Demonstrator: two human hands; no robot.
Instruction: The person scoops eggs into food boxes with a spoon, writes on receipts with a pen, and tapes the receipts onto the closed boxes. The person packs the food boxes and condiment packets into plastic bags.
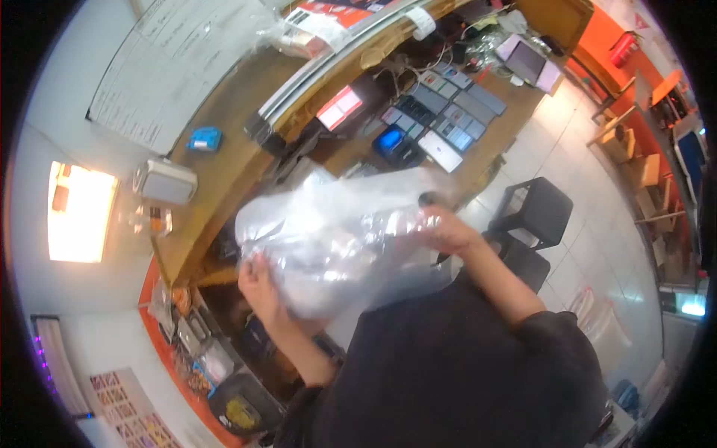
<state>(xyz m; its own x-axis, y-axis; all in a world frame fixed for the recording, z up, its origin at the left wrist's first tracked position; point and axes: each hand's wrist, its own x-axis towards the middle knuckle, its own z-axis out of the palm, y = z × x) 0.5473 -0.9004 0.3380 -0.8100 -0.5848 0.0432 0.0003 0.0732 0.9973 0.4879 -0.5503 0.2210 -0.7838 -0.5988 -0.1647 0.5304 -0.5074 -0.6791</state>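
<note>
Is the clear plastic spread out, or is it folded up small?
Spread out: the plastic spans from the left hand to the right hand. Cannot tell whether its layers are doubled; glare and blur.

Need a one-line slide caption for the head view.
Left hand and right hand holding clear plastic, with phones laid out beyond.

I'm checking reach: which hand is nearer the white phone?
Right. The right hand is below the white phone in view; the left hand is farther off, lower left, across the plastic.
</note>
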